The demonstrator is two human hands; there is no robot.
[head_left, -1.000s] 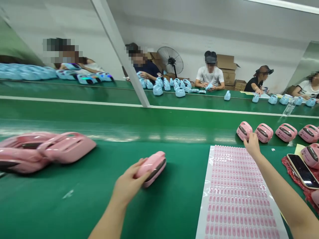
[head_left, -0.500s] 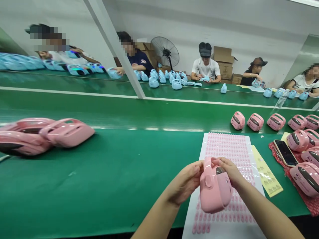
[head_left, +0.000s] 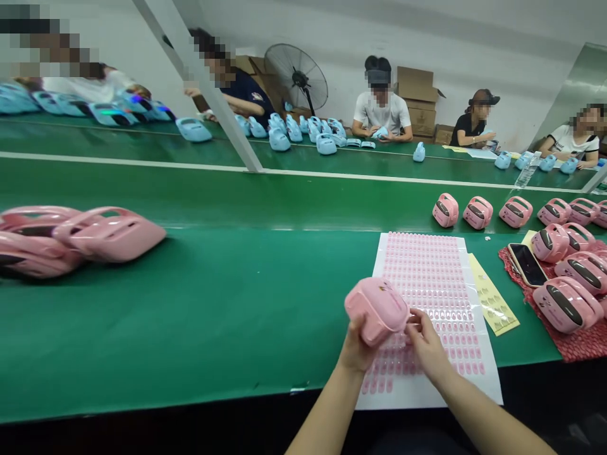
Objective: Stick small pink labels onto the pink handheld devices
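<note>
My left hand (head_left: 356,349) grips a pink plastic housing (head_left: 378,309) from below, tilted over the near part of a white sticker sheet (head_left: 429,278) covered in rows of small pink stickers. My right hand (head_left: 427,349) rests just right of the housing, fingers bent down onto the sheet's stickers, touching the housing's lower edge. Whether it pinches a sticker I cannot make out.
Pink housings (head_left: 80,239) lie at the left on the green belt (head_left: 213,297); several more (head_left: 478,212) stand in a row and pile at the right beside a phone (head_left: 527,264) and yellow sheet (head_left: 493,303). Across the line, several people handle blue housings (head_left: 303,134).
The housing has been turned and lowered toward me, now held by the left hand alone. My right hand came off it and dropped onto the sticker sheet.
</note>
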